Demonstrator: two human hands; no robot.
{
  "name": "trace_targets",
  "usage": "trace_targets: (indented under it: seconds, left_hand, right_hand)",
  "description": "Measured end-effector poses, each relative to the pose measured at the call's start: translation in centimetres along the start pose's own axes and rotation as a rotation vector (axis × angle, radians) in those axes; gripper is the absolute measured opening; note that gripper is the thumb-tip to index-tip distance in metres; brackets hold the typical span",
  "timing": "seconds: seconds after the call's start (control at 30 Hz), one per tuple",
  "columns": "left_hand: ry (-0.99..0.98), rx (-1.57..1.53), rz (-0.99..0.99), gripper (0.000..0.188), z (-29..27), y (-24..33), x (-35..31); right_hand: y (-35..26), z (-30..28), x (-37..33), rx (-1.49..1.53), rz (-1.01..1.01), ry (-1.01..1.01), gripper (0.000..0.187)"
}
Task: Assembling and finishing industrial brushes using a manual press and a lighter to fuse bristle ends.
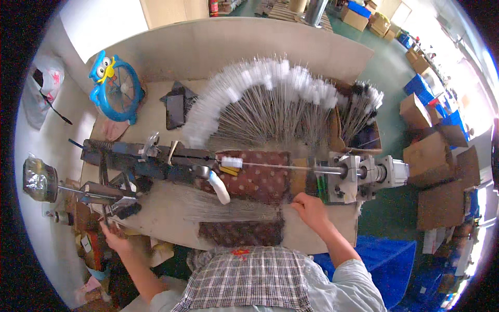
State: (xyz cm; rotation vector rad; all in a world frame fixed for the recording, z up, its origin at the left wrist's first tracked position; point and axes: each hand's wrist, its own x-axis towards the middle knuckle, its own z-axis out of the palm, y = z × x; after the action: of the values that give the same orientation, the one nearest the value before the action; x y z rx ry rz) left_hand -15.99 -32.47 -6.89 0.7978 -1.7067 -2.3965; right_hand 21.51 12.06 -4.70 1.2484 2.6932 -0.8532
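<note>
A small white-bristled wire brush [232,162] lies level across the bench, its thin stem running right to the metal spindle [332,170] of a motor unit. Left of the brush, a dark metal slide assembly [122,153] lines up with it. My left hand [117,242] is low at the left, closed around the lower end of a dark lever [105,213]; its fingers are partly blurred. Near the front right of the bench, my right hand [311,209] has its fingers curled together; whatever they hold is hidden. Loose thin wires [228,207] lie left of it.
A big fan of white-tipped wire brushes [270,78] stands behind, beside a carton [358,140] of black and white ones. A blue fan [118,91] and dark phone [175,111] are at the back left. A curved white handle [218,188] juts forward; a blue bin [387,262] stands lower right.
</note>
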Motion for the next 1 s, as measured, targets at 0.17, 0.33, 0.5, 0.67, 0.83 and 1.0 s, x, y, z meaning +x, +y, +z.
trace_targets:
  seconds: [0.17,0.33,0.5,0.67,0.83,1.0]
  left_hand:
    - [0.122,-0.057,0.033,0.042,-1.1,-1.7,1.2]
    - [-0.166,0.019,-0.129,0.034,3.4,-6.5,-6.7]
    - [-0.64,0.082,-0.316,0.022,12.4,-9.5,-22.0]
    - [-0.847,0.313,-0.421,0.018,18.2,-11.0,-26.6]
    - [-0.901,-0.266,-0.979,0.025,20.9,-3.0,-30.9]
    - [-0.945,-0.235,-0.984,0.043,18.4,0.2,-27.1]
  right_hand:
    - [0.2,-3.3,-1.4,0.021,-0.269,0.168,0.02]
    - [-0.1,-4.2,-1.4,-0.073,-0.158,0.095,0.015]
    - [0.6,-2.9,-0.7,-0.035,-0.202,0.076,0.018]
    - [0.5,-2.3,-0.8,-0.09,-0.269,0.065,0.021]
    - [-0.1,-2.5,-0.6,-0.176,-0.236,-0.019,0.016]
    - [-0.1,-4.4,-1.4,-0.331,-0.329,-0.048,0.019]
